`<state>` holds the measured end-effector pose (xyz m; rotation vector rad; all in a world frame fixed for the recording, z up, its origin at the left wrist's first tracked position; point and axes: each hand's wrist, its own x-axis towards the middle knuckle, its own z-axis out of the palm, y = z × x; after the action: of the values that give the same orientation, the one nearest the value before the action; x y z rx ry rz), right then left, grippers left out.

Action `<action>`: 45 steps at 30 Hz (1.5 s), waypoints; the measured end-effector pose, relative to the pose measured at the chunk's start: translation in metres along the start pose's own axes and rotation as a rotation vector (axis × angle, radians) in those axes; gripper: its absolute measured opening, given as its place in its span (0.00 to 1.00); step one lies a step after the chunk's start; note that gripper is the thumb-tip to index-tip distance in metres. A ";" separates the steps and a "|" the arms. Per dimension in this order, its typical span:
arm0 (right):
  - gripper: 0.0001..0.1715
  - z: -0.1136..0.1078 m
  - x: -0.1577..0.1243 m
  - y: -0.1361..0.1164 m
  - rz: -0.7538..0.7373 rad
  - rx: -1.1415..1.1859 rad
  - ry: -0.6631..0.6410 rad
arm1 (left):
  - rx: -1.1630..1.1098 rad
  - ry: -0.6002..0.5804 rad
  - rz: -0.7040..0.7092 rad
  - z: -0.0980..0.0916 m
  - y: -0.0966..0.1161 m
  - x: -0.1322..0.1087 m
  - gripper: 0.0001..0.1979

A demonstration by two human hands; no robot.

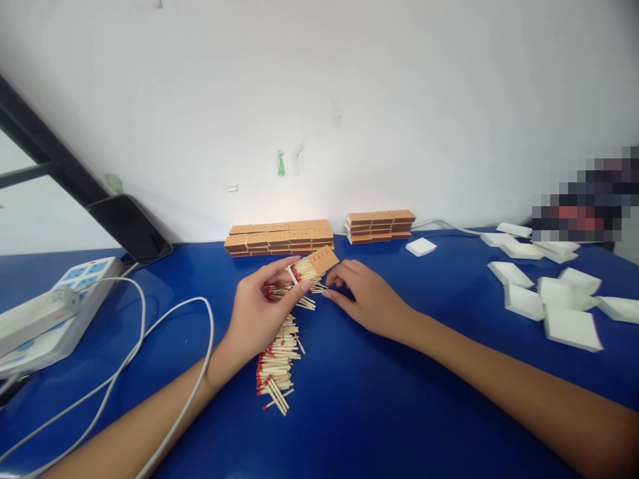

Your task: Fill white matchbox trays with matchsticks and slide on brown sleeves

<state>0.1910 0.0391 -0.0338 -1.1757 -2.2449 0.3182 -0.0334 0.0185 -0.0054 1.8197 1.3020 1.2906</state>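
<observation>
My left hand point(259, 306) grips a half-open matchbox point(323, 259) between thumb and fingers, tilted above the table. Its orange sleeve is pushed toward the right, and the white tray shows red-headed matches point(305, 269) inside. Just right of the box, my right hand point(362, 293) is closed in a pinch, thumb and forefinger at the ends of a few matchsticks point(318, 288). Below my left hand, a long heap of loose matches point(277, 366) lies on the blue table, red heads mostly to the left. My left hand hides part of the heap.
Stacked matchboxes point(279, 239) stand against the wall, with a smaller stack point(381, 226) to their right. Several white trays point(572, 326) lie scattered at right, one tray point(421, 247) apart. At left are a power strip point(64, 319), a looping white cable point(212, 326) and a phone point(130, 229).
</observation>
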 end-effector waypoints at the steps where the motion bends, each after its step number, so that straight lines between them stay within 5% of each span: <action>1: 0.04 0.001 0.000 0.001 0.003 0.005 -0.010 | -0.001 -0.001 0.002 0.000 0.000 0.000 0.23; 32: 0.05 -0.004 -0.003 0.001 -0.020 0.012 -0.067 | 0.068 0.007 0.061 -0.002 -0.002 -0.001 0.22; 45: 0.09 -0.027 -0.011 0.007 0.043 -0.010 -0.198 | 0.066 0.004 0.063 -0.002 0.000 -0.002 0.21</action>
<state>0.2165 0.0328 -0.0190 -1.2475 -2.3948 0.4594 -0.0351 0.0163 -0.0051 1.9184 1.3142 1.2990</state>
